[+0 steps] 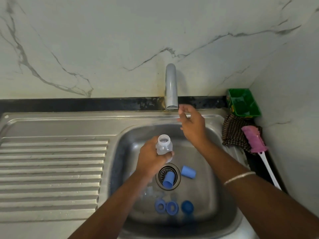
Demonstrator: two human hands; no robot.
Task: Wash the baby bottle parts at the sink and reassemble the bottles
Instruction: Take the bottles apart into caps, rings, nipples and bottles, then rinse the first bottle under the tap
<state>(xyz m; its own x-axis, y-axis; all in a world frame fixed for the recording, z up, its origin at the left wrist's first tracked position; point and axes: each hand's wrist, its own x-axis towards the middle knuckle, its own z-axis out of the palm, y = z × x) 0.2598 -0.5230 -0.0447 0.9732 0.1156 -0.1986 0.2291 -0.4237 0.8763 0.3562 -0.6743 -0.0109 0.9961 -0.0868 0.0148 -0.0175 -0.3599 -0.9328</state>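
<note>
1. The left hand (pixel 151 159) grips a clear bottle (pixel 164 147) over the middle of the sink basin (pixel 215 200), fingers curled round its lower body; its open mouth points up and toward the back edge, probably so it can take water from the tap (pixel 171 87)
2. The right hand (pixel 191 124) holds nothing: its fingers are loosely spread just beside the tap's outlet at the back rim, likely on its way to or from the water control, which I cannot see. No stream is visible
3. The other parts lie in the basin, where rinsing is easy: one blue cap (pixel 168 179) rests on the drain strainer (pixel 176 171), a second blue cap (pixel 188 171) lies just right of it
4. Near the front edge sit two blue rings (pixel 160 206) side by side and a round blue piece (pixel 187 206) to their right. Pale clear bits left of the drain are too blurred to name
5. The steel sink has a ribbed drainboard (pixel 51 166) on its left. At its right edge lie a checked cloth (pixel 232 133) and a pink brush (pixel 254 139) with a white handle; a green tub (pixel 243 102) fills the back right corner
6. Veined marble wall (pixel 86 40) rises behind, above a dark strip
</note>
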